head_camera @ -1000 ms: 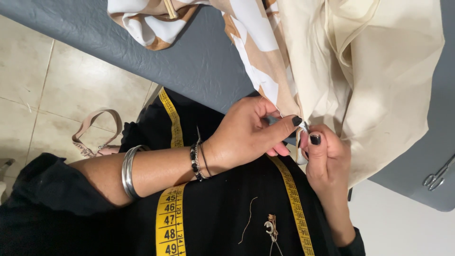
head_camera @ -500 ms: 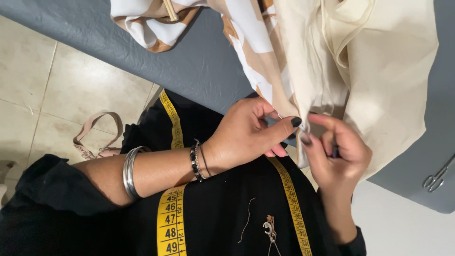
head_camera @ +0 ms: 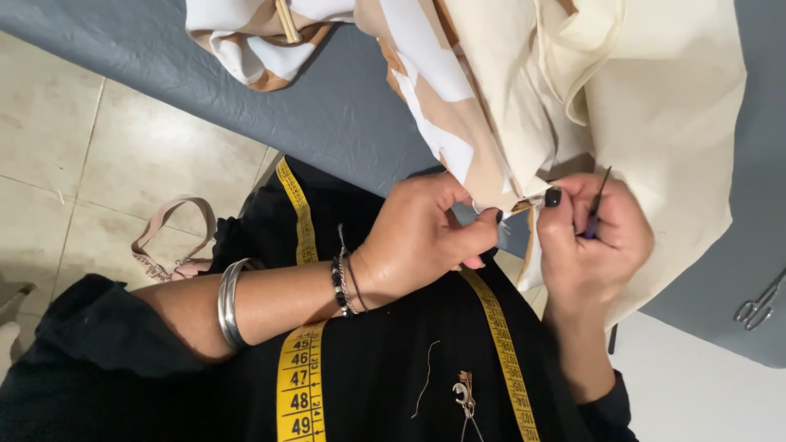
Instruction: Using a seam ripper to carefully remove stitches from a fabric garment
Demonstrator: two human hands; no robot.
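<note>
A grey desk point(head_camera: 344, 106) carries a heap of cream fabric point(head_camera: 655, 123) and a brown-and-white patterned cloth point(head_camera: 434, 90), which spill over its edge toward the person. Small scissors point(head_camera: 757, 303) lie on the desk at far right, well apart from the work. A yellow measuring tape point(head_camera: 301, 385) hangs around the person's neck over black clothing, and a pink strap point(head_camera: 172, 237) lies on the tiled floor point(head_camera: 90, 164). The draped cream fabric hides part of the right hand point(head_camera: 594, 245). The left hand point(head_camera: 426, 237), wearing silver bangles point(head_camera: 229, 303) and a beaded bracelet point(head_camera: 340, 282), pinches the lower edge of the patterned cloth between thumb and forefinger. The right hand is clenched around a thin dark tool point(head_camera: 596, 205), whose long axis runs nearly upright, its tip pointing up toward the cream fabric, just beside the pinched seam.
</note>
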